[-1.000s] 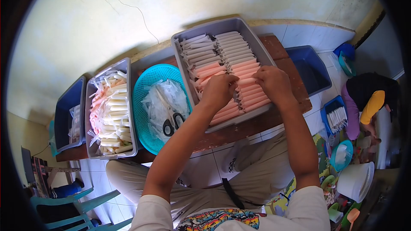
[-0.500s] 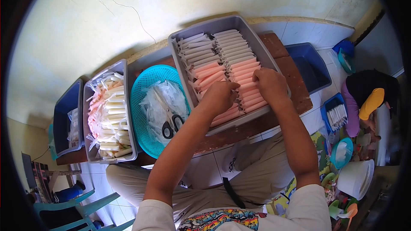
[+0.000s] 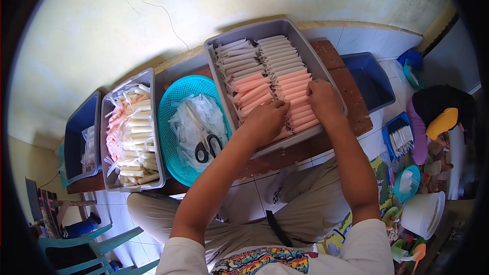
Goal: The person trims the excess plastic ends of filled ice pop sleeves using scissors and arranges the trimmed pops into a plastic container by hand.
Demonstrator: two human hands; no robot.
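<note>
A grey tray [image 3: 214,46] holds two columns of slim wrapped tubes, with whitish tubes [image 3: 280,56] at the far end and pink tubes [image 3: 254,89] nearer me. My left hand [image 3: 267,118] is over the near pink tubes, fingers curled together at the middle of the tray. At the right column's outer ends, my right hand [image 3: 324,103] has its fingers bent in and pressed together against the pink tubes. Whatever lies between the fingers of either hand is hidden.
Left of the tray, a turquoise basket [image 3: 165,117] contains clear plastic bags [image 3: 183,132] and black-handled scissors [image 3: 202,152]. Beyond are a bin [image 3: 153,84] of pale and pink tubes and a dark blue bin [image 3: 76,145]. At right are another blue bin [image 3: 367,84] and a bent-over person [image 3: 443,109].
My left hand has shifted slightly right and down over the pink tubes, its fingers drawn closer together. My right hand stays at the right column. The view has moved slightly.
</note>
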